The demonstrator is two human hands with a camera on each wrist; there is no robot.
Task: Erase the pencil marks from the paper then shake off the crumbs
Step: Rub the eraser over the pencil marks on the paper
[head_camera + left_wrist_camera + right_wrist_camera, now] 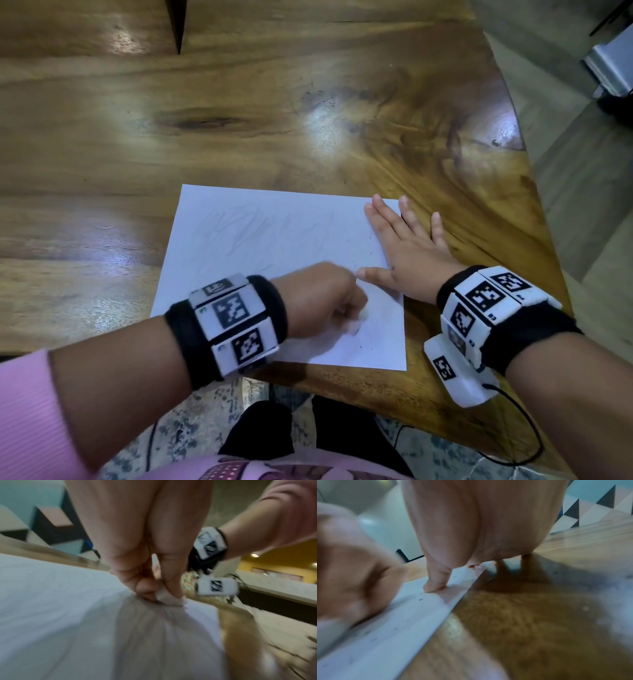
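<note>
wooden table (308, 102) | paper (260, 233) near front edge | left hand (318, 301) pinches eraser (169, 599) | right hand (407, 246) flat across paper's right edge

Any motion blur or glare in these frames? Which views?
Head: glare patches on the table, left hand slightly smeared. Left wrist: blurred paper, eraser soft. Right wrist: left hand heavily smeared, right hand sharper.

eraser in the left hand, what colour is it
White. The eraser shows best in the left wrist view.
</note>
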